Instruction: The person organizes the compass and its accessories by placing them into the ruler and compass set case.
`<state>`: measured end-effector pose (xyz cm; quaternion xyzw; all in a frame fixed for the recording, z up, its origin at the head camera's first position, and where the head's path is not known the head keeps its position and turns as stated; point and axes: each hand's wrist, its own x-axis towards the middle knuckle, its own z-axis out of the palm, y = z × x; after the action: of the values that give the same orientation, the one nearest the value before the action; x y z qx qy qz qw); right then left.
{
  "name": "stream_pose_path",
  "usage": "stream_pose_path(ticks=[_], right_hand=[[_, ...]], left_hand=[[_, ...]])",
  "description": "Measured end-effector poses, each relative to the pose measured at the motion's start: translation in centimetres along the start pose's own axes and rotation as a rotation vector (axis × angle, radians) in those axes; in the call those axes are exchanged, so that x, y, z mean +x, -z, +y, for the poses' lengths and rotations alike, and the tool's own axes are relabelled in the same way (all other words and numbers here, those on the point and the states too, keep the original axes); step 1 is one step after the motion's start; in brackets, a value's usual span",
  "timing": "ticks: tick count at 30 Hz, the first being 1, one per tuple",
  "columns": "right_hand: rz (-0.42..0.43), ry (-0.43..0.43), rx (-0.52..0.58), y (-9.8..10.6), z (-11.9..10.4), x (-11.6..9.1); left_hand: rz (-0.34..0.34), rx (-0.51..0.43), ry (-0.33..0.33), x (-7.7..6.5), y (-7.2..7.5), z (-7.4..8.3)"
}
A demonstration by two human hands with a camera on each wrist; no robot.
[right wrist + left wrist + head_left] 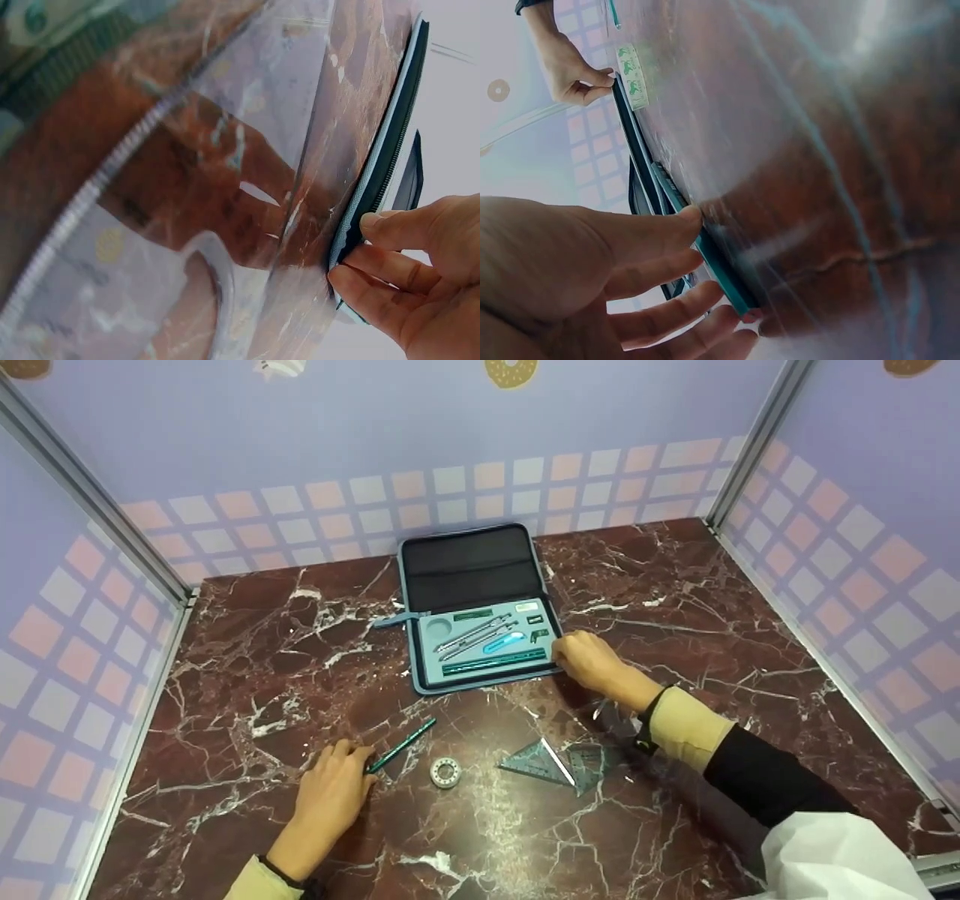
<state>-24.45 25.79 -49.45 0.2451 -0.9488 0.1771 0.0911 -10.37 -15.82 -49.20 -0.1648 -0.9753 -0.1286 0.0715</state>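
Note:
My left hand [331, 784] pinches one end of a slim green pencil [403, 745] low over the table. In the left wrist view the thumb and fingertips [690, 219] meet at the pencil's side. Farther back lies an unzipped blue case [480, 687], its dark lid standing up behind. My right hand [591, 660] grips the case's front right edge, thumb above and fingers below in the right wrist view. The case's pale insert holds two silver compasses [472, 634], a light-blue tool [503, 643], green sticks [495, 663] and a small sharpener [534, 619]. A round recess [438, 628] shows at its left.
A small pale ring [445, 772] lies right of the pencil. Two clear set squares [538, 763] lie overlapping farther right, near the right forearm. Patterned panels with metal posts [757, 442] wall in the marbled table [300, 637] at the back and sides.

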Motion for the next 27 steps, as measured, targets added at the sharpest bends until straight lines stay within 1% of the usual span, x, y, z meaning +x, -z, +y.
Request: stream_pose_path(ticks=[4, 13, 18, 23, 27], right_hand=[[-0.007, 0.020, 0.014, 0.11, -0.02, 0.10], [-0.013, 0.011, 0.013, 0.18, -0.03, 0.12], [-0.009, 0.005, 0.011, 0.13, 0.00, 0.20], [-0.015, -0.012, 0.017, 0.13, -0.03, 0.21], [-0.005, -0.004, 0.018, 0.07, 0.00, 0.12]], left_hand=[[0.014, 0.003, -0.012, 0.07, -0.10, -0.11], [0.015, -0.023, -0.016, 0.55, -0.13, -0.30], [0.036, -0.031, -0.022, 0.82, -0.31, -0.31], [0.042, -0.006, -0.017, 0.86, -0.47, -0.16], [0.056, 0.009, -0.026, 0.83, -0.57, -0.15]])
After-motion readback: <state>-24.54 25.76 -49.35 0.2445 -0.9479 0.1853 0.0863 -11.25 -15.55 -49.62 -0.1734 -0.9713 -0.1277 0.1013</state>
